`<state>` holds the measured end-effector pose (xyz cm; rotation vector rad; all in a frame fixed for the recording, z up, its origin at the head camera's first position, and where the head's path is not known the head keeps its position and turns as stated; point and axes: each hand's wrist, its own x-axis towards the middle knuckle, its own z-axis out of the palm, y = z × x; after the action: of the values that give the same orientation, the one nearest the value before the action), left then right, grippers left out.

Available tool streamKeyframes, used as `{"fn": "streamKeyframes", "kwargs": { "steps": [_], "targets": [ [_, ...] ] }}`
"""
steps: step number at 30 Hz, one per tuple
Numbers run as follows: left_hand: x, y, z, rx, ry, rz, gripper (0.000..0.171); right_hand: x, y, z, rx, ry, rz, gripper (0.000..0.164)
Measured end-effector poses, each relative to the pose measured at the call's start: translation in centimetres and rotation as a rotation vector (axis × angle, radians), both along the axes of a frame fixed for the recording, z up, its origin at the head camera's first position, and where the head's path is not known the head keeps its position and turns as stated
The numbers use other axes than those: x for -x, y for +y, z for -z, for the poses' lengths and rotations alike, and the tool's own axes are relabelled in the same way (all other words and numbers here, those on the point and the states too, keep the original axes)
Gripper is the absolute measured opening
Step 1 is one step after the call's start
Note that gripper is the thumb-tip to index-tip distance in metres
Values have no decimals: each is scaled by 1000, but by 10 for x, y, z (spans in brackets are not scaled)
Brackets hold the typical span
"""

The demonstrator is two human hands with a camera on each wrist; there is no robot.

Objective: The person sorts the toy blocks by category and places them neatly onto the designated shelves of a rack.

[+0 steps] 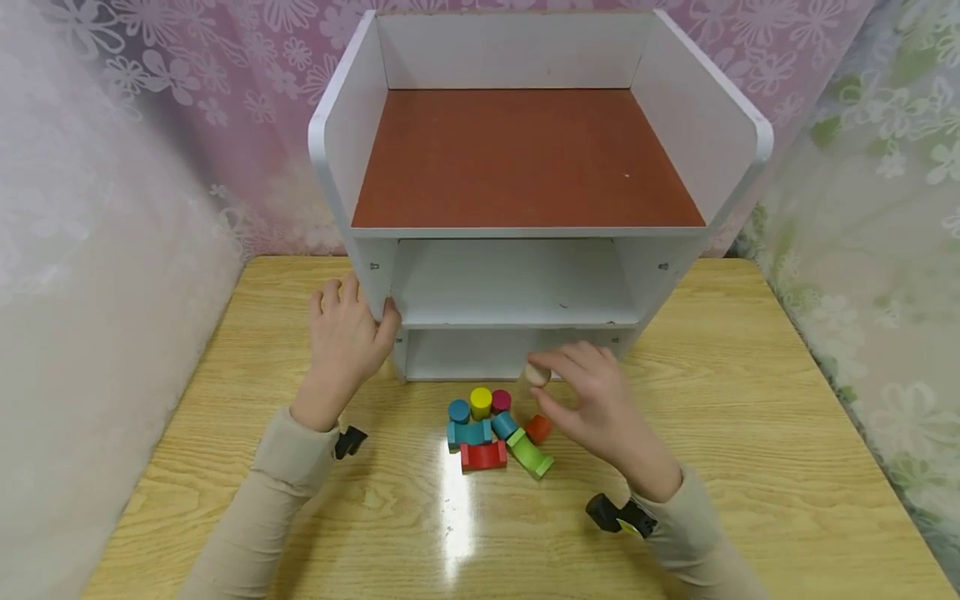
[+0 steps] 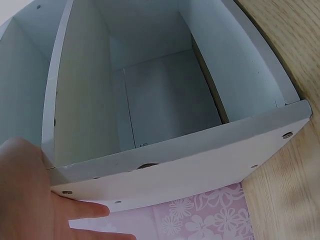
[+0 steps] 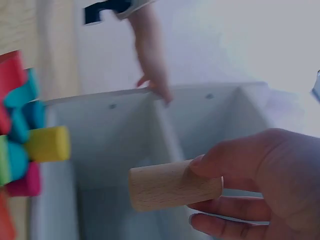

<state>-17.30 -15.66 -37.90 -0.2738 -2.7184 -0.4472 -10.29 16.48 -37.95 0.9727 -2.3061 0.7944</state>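
Observation:
My right hand (image 1: 596,408) pinches a plain wooden cylinder block (image 3: 170,186) between thumb and fingers, in front of the shelf unit's lowest compartment. My left hand (image 1: 347,333) rests against the left side panel of the white shelf unit (image 1: 517,283), its thumb at the front edge. In the left wrist view its fingers (image 2: 87,210) lie straight along the panel's outer face. Coloured blocks lie grouped on the table: a yellow cylinder (image 1: 481,403), blue cylinder (image 1: 459,411), dark pink cylinder (image 1: 501,401), orange block (image 1: 537,429), and red (image 1: 483,456), teal (image 1: 470,434) and green (image 1: 530,454) curved blocks.
The shelf unit has a brown top board (image 1: 525,158) with raised white walls and two compartments below. It stands at the back of a wooden table (image 1: 405,517). Floral curtains (image 1: 247,108) hang behind and at the sides.

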Motion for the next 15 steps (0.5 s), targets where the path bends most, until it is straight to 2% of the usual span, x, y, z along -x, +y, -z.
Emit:
{"fn": "streamKeyframes", "kwargs": {
  "steps": [6, 15],
  "targets": [
    [0, 1, 1, -5, 13, 3, 56, -7, -5, -33, 56, 26, -29, 28],
    [-1, 0, 0, -11, 16, 2, 57, -11, -17, -79, 135, 174, -107, 28]
  ]
}}
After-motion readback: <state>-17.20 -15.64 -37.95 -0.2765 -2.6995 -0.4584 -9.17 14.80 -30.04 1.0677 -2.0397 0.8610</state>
